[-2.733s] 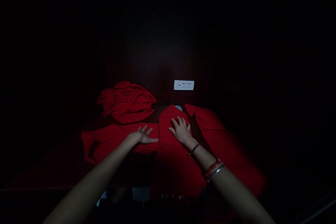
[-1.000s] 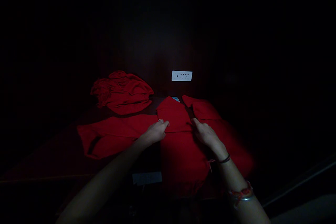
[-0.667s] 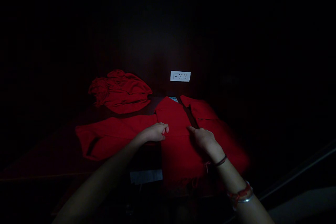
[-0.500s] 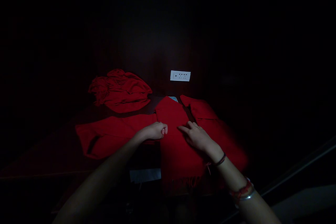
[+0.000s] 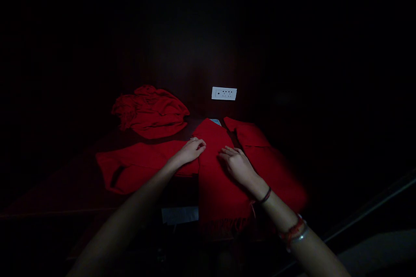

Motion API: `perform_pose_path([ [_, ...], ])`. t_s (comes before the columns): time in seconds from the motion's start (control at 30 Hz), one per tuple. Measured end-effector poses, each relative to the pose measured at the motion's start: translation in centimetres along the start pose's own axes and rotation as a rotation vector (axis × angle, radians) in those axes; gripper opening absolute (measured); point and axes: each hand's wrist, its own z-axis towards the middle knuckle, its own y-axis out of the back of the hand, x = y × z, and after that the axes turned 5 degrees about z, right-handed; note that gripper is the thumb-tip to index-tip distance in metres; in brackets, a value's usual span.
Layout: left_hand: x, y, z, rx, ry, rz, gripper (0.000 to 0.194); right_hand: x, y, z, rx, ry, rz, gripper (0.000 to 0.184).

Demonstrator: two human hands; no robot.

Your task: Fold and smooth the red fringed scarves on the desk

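Observation:
A red fringed scarf (image 5: 216,190) lies lengthwise in front of me, its fringe hanging at the near edge of the dark table. At its left edge, my left hand (image 5: 191,150) has thumb and fingertips drawn together in a pinch on the cloth. My right hand (image 5: 238,165) is over the scarf's right side, its fingers loosely bent and slightly apart, with nothing visible in them. Whether those fingertips touch the cloth is hard to tell in the dim light.
Folded red cloth (image 5: 139,158) lies to the left, and another red cloth (image 5: 260,145) to the right. A crumpled red fringed bundle (image 5: 156,114) sits at the back left. Behind the scarf, a phone-like object (image 5: 215,121) partly shows below a white wall socket (image 5: 224,93).
My left hand has moved a little farther up the scarf's edge and loosened from a fist to a pinch. My right hand's pointing finger has bent, and that hand has shifted slightly left.

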Motion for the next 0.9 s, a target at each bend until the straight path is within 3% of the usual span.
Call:
perform_pose_path([
  [0.07,0.2,-0.9,0.1,-0.065,0.096,0.129,0.038,0.2,-0.4,1.3,-0.047,-0.076,0.037,0.038],
  [0.23,0.7,-1.5,0.0,0.371,0.270,0.193,0.061,-0.5,-3.3,2.4,0.218,-0.229,0.124,0.057],
  [0.33,0.8,-1.0,0.1,0.471,0.341,0.199,0.069,-1.2,-4.3,1.9,0.278,-0.253,0.148,0.063],
  [0.53,1.1,-1.0,0.3,0.497,0.344,0.194,0.072,-1.7,-2.7,2.8,0.359,-0.242,0.184,0.068],
  [0.63,1.3,-1.1,0.2,0.482,0.344,0.182,0.074,-1.7,-2.0,4.4,0.232,-0.210,0.179,0.067],
  [0.7,1.5,-1.1,0.1,0.474,0.341,0.180,0.075,-1.7,-2.3,5.3,0.179,-0.193,0.173,0.064],
  [0.83,1.9,-0.5,-0.1,0.500,0.367,0.187,0.079,-1.7,-4.4,5.9,0.231,-0.227,0.173,0.060],
  [0.9,2.0,-0.3,-0.1,0.521,0.401,0.202,0.080,-1.8,-5.3,5.7,0.198,-0.228,0.167,0.058],
])
